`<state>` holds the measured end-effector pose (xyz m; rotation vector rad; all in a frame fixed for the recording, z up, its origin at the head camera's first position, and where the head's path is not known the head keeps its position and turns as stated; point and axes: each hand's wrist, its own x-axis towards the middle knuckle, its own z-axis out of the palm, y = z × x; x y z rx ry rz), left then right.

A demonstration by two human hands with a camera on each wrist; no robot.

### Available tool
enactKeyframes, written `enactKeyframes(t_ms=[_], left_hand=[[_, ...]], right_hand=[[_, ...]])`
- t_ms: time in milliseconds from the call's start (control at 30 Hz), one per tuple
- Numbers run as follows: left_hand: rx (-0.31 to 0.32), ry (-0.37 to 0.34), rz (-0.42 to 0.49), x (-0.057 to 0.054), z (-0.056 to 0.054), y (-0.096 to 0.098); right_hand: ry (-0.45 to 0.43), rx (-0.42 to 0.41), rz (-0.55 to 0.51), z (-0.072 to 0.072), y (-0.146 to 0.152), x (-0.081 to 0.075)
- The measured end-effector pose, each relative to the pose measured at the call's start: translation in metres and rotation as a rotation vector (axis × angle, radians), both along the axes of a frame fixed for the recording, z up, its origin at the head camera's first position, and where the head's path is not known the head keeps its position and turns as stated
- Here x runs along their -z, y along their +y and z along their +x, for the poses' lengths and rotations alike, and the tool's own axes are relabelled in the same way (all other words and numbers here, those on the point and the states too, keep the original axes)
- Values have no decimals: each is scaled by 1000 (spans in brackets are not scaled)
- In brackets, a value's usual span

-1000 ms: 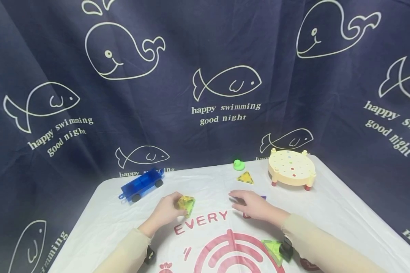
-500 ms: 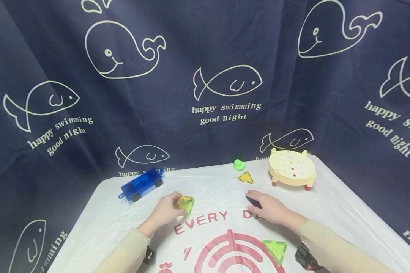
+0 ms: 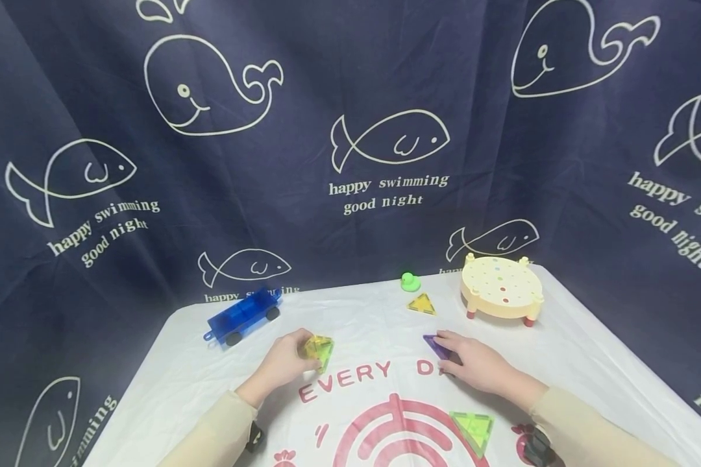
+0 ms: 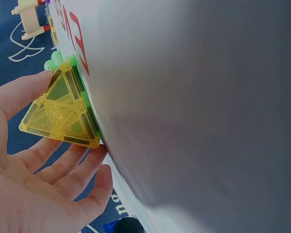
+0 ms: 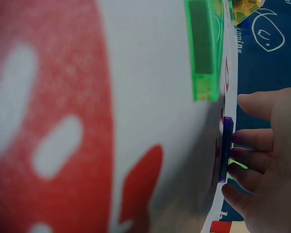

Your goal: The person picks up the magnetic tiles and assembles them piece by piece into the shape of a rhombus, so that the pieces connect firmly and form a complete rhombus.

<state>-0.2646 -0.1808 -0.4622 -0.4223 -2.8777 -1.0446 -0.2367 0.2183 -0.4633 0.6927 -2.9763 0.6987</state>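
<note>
My left hand (image 3: pixel 283 359) holds a yellow triangular magnetic tile piece (image 4: pixel 60 109) between thumb and fingers; green edging shows along its table side. In the left wrist view the thumb is at its upper edge and the fingertips are below. Farther right, my right hand (image 3: pixel 478 364) lies low over the table, its fingers loosely extended. Their tips touch or nearly touch a flat purple triangular tile (image 3: pixel 435 345); the right wrist view shows the thumb apart from it. The hand covers part of that tile.
A green triangular tile (image 3: pixel 474 432) lies nearer, left of the right wrist. Behind the hands are a yellow triangular tile (image 3: pixel 422 304), a green toy duck (image 3: pixel 410 283) and a cream round pegged stand (image 3: pixel 501 285). A blue toy wagon (image 3: pixel 244 316) stands back left.
My right hand has shifted right, and the purple tile, mostly hidden before, now shows at its fingertips. The left hand and its yellow piece have stayed in place.
</note>
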Motion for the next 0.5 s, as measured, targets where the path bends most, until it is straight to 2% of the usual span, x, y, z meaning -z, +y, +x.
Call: enactKeyframes(t_ms=[133, 500], left_hand=[[6, 4, -2, -2, 0, 0], [4, -1, -11, 0, 1, 0]], right_hand=[[-5, -11, 6, 1, -2, 0], [-19, -136, 30, -4, -32, -5]])
